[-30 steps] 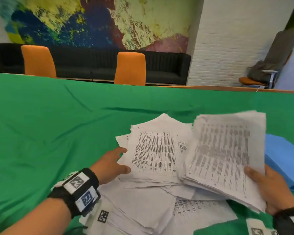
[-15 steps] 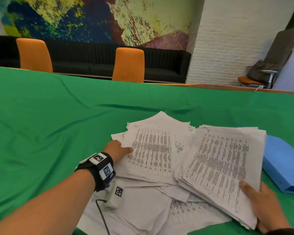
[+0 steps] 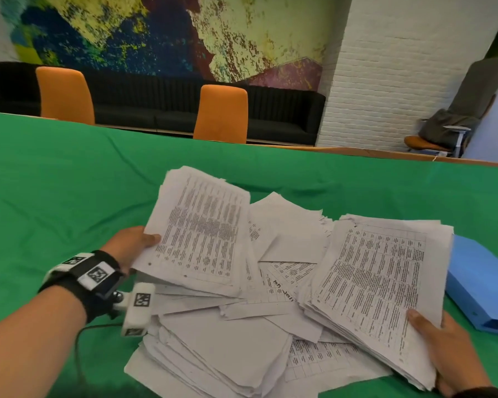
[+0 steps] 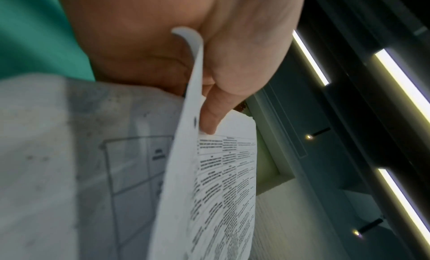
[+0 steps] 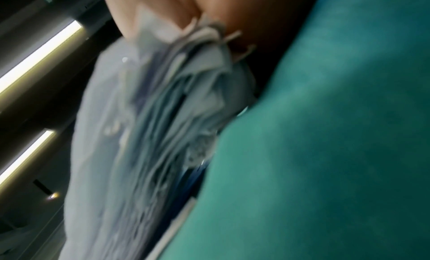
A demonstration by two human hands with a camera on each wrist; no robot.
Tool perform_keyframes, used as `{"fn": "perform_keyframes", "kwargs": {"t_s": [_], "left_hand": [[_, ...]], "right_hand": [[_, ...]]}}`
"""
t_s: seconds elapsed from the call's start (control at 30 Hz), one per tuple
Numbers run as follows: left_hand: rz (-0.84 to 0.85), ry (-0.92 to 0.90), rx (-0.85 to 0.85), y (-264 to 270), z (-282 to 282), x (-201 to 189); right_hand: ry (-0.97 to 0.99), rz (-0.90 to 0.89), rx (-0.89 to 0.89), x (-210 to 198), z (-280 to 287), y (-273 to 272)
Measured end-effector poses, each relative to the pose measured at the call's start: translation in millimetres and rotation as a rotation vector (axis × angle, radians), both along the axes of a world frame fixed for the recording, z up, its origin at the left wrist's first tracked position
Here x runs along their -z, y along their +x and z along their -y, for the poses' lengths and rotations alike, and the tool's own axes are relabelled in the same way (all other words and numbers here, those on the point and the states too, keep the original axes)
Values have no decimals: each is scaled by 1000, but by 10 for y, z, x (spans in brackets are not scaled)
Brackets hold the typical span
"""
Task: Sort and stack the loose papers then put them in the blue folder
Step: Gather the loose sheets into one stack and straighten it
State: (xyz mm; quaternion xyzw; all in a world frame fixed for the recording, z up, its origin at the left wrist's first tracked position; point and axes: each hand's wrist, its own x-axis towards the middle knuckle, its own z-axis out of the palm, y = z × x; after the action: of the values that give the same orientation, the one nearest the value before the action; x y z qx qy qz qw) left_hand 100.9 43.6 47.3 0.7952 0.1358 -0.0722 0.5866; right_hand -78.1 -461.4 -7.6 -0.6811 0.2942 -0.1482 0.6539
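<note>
A messy pile of loose printed papers [image 3: 230, 334] lies on the green table. My left hand [image 3: 135, 248] pinches a bundle of printed sheets [image 3: 202, 234] by its left edge and holds it tilted up above the pile; the left wrist view shows the thumb [image 4: 209, 115] pressed on the top sheet [image 4: 223, 181]. My right hand [image 3: 440, 346] grips a thick gathered stack of papers [image 3: 377, 288] at its near right corner, and the stack [image 5: 149, 127] appears blurred in the right wrist view. The blue folder [image 3: 483, 288] lies shut to the right of that stack.
A green cloth [image 3: 69, 202] covers the whole table. Two orange chairs [image 3: 222, 113] stand at the far edge, with a black sofa [image 3: 282, 113] behind them. Another chair draped with grey fabric [image 3: 443, 130] is at the far right.
My left hand has taken hold of a bundle from the pile's top and lifted it, tilting it up. My right hand's stack has sunk lower toward the table.
</note>
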Motion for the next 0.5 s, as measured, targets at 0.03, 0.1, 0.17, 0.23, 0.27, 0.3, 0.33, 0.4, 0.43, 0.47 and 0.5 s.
{"fn": "perform_keyframes", "kwargs": {"t_s": [0.03,0.1,0.17,0.23,0.27,0.3,0.33,0.4,0.43,0.47,0.5], "left_hand": [[-10,42,25,-43,-81,32],[5,123,40,-124,-206,111],[38,160,27,-223,-256,151],[83,253,45,-318,-299,155],[108,286,51,-360,-323,143],[128,299,35,-393,-349,112],[151,292,3,-406,-387,78],[185,195,-98,-386,-491,-24],[195,117,-157,-364,-551,-90],[197,31,-213,-336,-609,-158],[187,-50,-265,-315,-660,-225]], "right_hand": [[5,0,4,4,2,-1],[7,-4,8,-2,-4,2],[8,-5,7,-4,-3,1],[11,1,6,-3,13,-3],[12,1,11,-13,4,-6],[8,-2,19,-11,11,-5],[0,-4,24,-9,15,-7],[-22,-15,21,-22,-11,-19],[-30,-17,16,-23,-11,-25],[-33,-21,9,-32,-11,-27],[-39,-33,14,-41,-19,-22]]}}
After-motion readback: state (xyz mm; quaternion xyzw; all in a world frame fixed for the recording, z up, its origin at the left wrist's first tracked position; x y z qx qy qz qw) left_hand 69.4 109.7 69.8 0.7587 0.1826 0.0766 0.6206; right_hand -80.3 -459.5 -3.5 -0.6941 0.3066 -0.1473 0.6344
